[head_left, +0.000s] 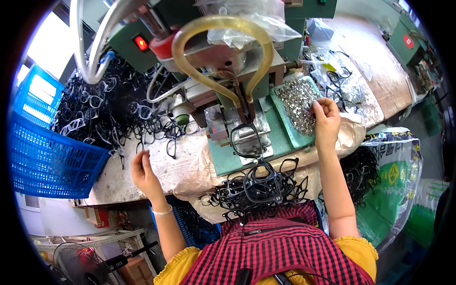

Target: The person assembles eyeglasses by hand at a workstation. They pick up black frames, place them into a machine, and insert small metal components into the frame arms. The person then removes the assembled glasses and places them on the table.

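Observation:
My right hand (327, 124) is at the edge of a green tray (286, 124) of small shiny metal pieces (298, 105), thumb and fingertips pinched together. Whatever is in the pinch is too small to make out. On the left, my left hand (145, 176) is raised over the table edge, its fingers curled together near loose black eyeglass frames (171, 148); its fingertips hide any small thing in them. Between my hands, a dark eyeglass frame (232, 148) sits at the metal fixture of a bench machine (266, 78). Neither hand touches it.
A heap of eyeglass frames (251, 192) lies before the machine, against my checked apron (280, 237). A blue basket (52, 159) and piled frames stand left. A yellowish hose (223, 21) loops over the machine. To the right hangs a green and white sack (394, 178).

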